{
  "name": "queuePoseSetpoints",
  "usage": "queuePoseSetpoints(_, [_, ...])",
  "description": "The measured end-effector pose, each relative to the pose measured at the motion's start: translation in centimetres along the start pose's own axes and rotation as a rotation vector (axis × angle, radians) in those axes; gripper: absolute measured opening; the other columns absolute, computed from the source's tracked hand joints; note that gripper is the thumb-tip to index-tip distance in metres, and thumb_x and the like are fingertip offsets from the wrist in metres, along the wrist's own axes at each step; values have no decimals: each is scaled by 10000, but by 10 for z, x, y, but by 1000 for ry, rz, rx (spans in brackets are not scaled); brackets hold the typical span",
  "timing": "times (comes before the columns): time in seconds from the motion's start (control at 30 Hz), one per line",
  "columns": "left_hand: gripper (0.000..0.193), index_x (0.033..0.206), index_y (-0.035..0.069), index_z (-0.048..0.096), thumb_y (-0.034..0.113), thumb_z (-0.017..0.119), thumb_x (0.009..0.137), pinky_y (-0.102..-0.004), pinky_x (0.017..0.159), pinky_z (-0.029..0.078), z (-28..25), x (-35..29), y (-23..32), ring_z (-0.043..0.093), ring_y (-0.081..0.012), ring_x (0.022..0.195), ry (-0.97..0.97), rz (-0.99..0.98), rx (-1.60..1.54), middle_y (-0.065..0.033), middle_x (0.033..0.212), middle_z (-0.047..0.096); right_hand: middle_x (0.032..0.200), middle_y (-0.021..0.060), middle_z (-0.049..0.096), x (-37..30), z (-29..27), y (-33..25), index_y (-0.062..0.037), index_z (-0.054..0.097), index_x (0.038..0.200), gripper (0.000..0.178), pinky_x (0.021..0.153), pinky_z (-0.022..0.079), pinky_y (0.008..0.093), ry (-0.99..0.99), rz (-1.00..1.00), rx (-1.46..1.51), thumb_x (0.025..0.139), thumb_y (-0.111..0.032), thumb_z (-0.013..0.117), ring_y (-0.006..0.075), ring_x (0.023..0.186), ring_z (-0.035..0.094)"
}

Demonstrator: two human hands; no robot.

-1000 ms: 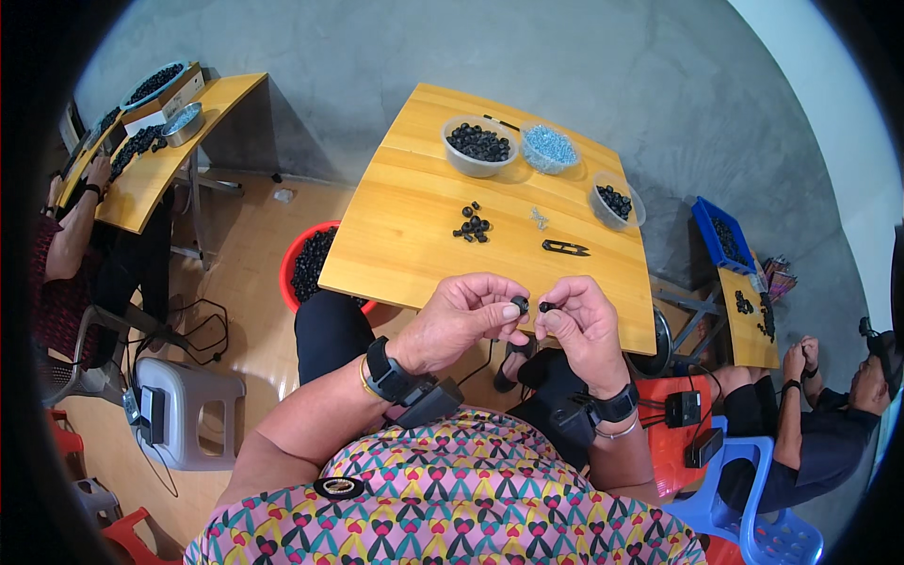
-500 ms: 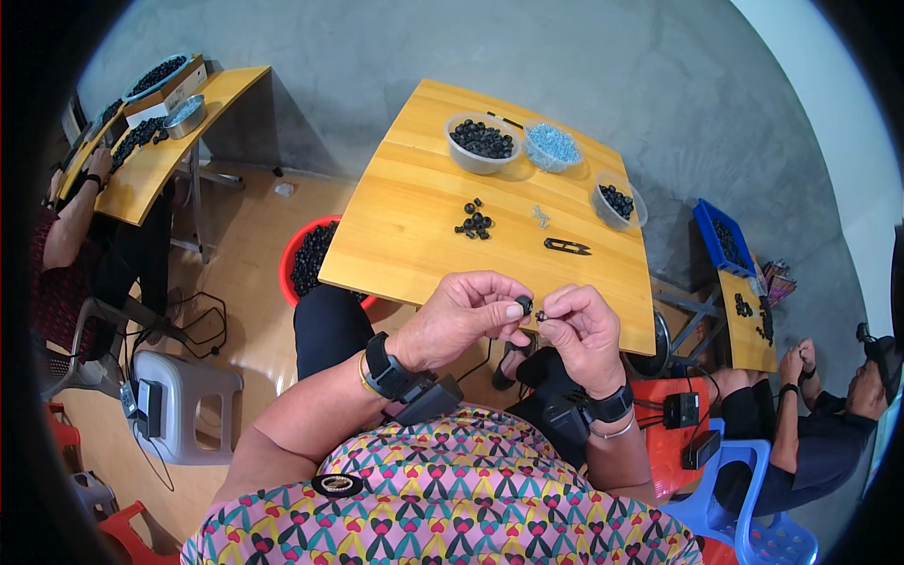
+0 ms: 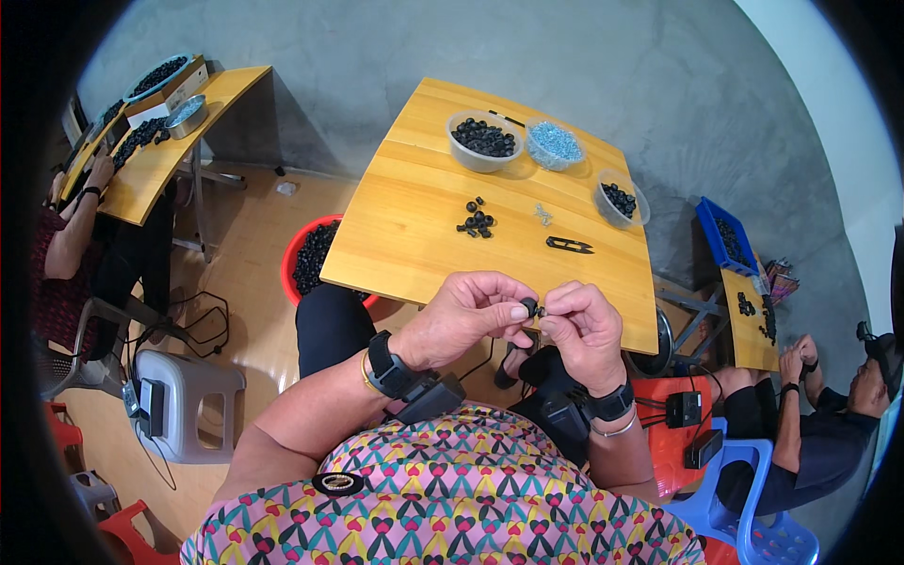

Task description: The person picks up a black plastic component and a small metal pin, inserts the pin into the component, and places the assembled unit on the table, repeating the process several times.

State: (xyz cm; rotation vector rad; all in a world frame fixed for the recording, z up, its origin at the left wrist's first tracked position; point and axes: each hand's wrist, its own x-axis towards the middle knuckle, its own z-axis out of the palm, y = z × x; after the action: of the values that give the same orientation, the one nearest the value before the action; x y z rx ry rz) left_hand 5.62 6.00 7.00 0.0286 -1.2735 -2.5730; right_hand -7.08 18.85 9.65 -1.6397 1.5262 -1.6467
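Just past the near edge of the table (image 3: 395, 217), my left hand (image 3: 459, 322) pinches a small round black plastic part (image 3: 530, 306) between thumb and fingers. My right hand (image 3: 586, 330) is closed too, its thumb and forefinger around a tiny dark piece (image 3: 540, 312) held up against the round part. Whether the two are joined I cannot tell. On the table beyond lie a loose group of black parts (image 3: 479, 224), a few small pale silvery pieces (image 3: 542, 215) and black thread snips (image 3: 570, 246).
Along the far side stand a bowl of black parts (image 3: 455, 151), a tub of light-blue pieces (image 3: 556, 149) and a tilted clear bowl (image 3: 640, 215). A red basin (image 3: 287, 254) of black parts sits at left. People work at side tables; a grey stool (image 3: 193, 405) stands left.
The tiny piece in my right hand and the round part in my left have come together from slightly apart. Both hands otherwise keep their places.
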Motion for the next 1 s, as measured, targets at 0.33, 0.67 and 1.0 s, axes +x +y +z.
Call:
queuePoseSetpoints(0.33, [172,991,-8,582,66,554,838,-216,623,492,-3,-1,4,626,-144,705,0,14,144,-70,817,622,750,66,558,3,2,-1,-21,528,800,120,580,430,223,-19,-37,-104,746,35,619,125,656,544])
queuePoseSetpoints(0.67, [177,976,-42,584,74,535,852,-248,627,526,-9,0,0,625,-162,672,20,8,9,-113,822,620,718,86,556,3,14,0,-25,513,778,144,565,451,253,-19,-145,-231,724,58,617,175,623,564])
queuePoseSetpoints(1.0, [153,935,-48,598,61,527,853,-251,607,539,-7,-1,-1,601,-138,669,36,14,15,-105,790,610,688,63,551,13,10,-3,-27,523,734,153,521,428,254,-107,-253,-345,694,79,625,160,576,537])
